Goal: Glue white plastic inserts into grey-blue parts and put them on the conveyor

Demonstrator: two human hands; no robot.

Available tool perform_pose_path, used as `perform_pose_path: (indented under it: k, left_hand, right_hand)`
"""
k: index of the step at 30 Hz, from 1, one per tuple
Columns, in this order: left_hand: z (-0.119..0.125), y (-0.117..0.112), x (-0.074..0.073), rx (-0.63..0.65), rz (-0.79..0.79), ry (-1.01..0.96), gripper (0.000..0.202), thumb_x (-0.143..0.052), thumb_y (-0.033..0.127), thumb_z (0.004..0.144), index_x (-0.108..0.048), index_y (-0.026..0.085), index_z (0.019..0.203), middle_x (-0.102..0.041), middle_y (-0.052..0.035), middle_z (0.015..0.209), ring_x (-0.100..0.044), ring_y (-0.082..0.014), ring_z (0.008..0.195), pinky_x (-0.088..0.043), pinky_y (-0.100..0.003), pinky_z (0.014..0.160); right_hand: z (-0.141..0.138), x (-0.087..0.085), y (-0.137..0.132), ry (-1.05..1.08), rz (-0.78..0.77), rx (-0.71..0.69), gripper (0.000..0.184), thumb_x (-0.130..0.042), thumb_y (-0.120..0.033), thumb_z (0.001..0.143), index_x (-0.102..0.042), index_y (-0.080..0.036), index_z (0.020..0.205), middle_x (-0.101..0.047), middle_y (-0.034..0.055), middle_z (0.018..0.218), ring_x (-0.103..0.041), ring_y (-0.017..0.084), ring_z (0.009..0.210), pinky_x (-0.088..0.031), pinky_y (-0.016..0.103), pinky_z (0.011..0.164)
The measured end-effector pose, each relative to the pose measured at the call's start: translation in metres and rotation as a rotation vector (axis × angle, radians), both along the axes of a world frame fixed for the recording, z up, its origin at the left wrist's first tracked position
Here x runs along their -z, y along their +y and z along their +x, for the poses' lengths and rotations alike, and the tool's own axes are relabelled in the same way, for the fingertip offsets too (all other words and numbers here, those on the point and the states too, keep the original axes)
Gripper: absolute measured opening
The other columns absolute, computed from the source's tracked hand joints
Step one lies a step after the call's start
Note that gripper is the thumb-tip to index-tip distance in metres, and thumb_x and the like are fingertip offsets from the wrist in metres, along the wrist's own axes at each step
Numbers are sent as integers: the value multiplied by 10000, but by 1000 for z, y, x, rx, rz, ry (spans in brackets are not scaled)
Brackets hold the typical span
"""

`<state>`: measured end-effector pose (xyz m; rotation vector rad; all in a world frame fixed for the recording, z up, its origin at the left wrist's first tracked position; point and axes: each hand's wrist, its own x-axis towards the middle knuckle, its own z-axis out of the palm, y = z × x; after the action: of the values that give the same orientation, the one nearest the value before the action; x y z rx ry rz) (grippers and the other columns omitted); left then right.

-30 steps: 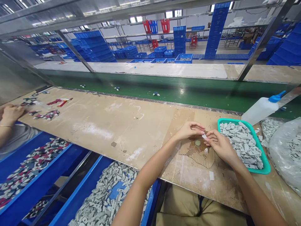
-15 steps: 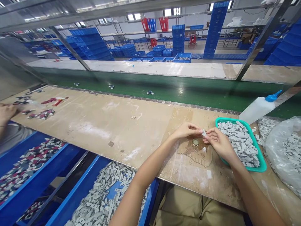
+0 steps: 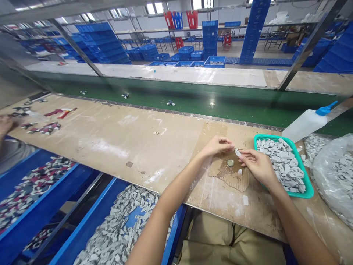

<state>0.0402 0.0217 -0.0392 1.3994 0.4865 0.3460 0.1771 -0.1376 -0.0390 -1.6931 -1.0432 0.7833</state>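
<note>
My left hand and my right hand meet over a brown stained patch on the workbench. Together their fingertips pinch one small grey plastic piece. Just below it a small round metal cap lies on the patch. To the right of my right hand stands a teal basket heaped with several grey pieces.
A white squeeze bottle with a blue cap lies behind the basket. A clear bag of grey pieces sits far right. Blue bins of pieces stand below the bench edge. A green conveyor runs behind. Another person's hand works at far left.
The view has shifted slightly; my hands stay together on the grey piece above the round cap. The small items on the green conveyor have drifted left.
</note>
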Motion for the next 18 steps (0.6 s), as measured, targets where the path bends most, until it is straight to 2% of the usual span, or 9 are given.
perform_pose_path:
  k: [2,6,8,12,18]
  left_hand:
    - [-2,11,5,-121,11,-56,412,-820,458,655,-705,115,855,-699,-61,782,-654,-142,728,-518,-278,732]
    - [-3,37,26,-541,193,-58,229,-747,326,732,-694,126,829,-661,-20,704,-609,-105,631,-484,-217,622]
    - [-4,48,38,-681,233,-35,160,-707,274,755,-676,127,810,-618,9,648,-571,-86,579,-460,-196,585]
    - [-3,57,50,-754,205,-39,153,-634,282,809,-644,136,852,-576,37,619,-551,-77,523,-450,-191,548]
    - [0,56,50,-776,172,-66,128,-649,266,789,-650,142,821,-567,43,596,-541,-77,497,-429,-187,524]
  right_hand:
    - [-2,-2,-1,-101,-35,-29,432,-652,-531,798,-715,-175,1035,-763,103,894,-735,256,771,-625,366,659]
    - [-4,-2,-4,-366,-51,-101,366,-556,-393,859,-714,-197,1125,-766,82,972,-733,243,798,-600,368,734]
    - [-4,0,-4,-479,-46,-125,323,-519,-349,877,-726,-210,1083,-762,75,1017,-728,248,845,-582,377,775]
    - [-3,3,-2,-603,-23,-167,251,-498,-309,902,-721,-229,985,-759,55,1017,-711,247,916,-555,369,798]
    - [-7,4,-1,-680,-20,-193,277,-492,-348,931,-733,-229,1000,-757,55,1006,-702,246,909,-550,369,798]
